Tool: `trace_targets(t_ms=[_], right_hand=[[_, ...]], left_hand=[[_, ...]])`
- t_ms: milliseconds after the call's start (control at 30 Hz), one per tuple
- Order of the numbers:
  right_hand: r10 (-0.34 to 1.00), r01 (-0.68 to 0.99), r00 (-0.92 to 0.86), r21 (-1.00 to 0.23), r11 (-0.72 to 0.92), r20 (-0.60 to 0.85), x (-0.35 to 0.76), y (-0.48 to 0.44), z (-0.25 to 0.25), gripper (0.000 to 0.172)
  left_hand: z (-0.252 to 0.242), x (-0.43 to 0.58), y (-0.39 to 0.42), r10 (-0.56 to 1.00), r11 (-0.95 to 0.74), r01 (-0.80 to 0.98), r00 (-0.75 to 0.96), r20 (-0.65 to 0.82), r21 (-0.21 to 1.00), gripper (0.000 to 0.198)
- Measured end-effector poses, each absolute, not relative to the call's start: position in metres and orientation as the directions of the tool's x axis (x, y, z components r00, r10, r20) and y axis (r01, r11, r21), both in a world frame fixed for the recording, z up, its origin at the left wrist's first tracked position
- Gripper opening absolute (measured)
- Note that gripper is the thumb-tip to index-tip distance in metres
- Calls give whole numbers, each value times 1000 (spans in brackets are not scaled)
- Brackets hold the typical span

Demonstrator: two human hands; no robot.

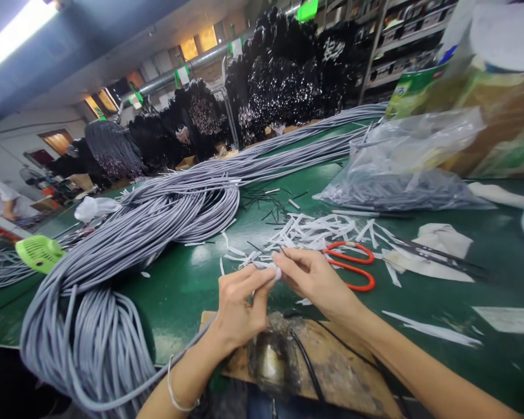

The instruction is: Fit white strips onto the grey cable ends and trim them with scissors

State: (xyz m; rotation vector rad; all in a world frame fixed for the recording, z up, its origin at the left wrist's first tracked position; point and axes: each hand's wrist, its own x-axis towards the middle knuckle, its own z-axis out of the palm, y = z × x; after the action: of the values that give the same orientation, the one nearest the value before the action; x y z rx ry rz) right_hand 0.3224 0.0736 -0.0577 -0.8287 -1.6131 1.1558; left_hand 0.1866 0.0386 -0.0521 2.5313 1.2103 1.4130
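My left hand (pixel 245 299) is closed in a pinch above the near edge of the bench. A single grey cable (pixel 151 379) runs along my left forearm and into that hand. Fingertip to fingertip with it, my right hand (pixel 312 278) pinches too. Between them shows a small whitish piece (pixel 278 272), apparently at the cable's end; its kind is unclear. What the right fingers grip is mostly hidden. Just beyond my hands lies a heap of white strips (pixel 305 230). Orange-handled scissors (pixel 370 283) rest right of my right hand.
A large bundle of grey cables (pixel 157 209) covers the left of the green bench (pixel 192 285). A clear bag of grey pieces (pixel 402 186) stands back right. Black tweezers (pixel 441 256) lie on a cloth. Below my hands are a wooden board (pixel 340 372) and a taped metallic object (pixel 271 364).
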Motion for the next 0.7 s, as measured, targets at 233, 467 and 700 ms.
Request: trace_targets(t_ms=[233,467,700], right_hand=[[842,257,-46,-808,530,537,327,68,-56,25],[757,322,-125,-695,643,642,328,62,-56,26],[923,183,-84,-905,385,375,330,66,-52,23]], left_hand=[[-50,190,40,740,-560,665,134,659,494,18],[-48,189,41,737,-526,678,62,673,513,20],[-55,186,42,664,-625,724,298,686,291,18]])
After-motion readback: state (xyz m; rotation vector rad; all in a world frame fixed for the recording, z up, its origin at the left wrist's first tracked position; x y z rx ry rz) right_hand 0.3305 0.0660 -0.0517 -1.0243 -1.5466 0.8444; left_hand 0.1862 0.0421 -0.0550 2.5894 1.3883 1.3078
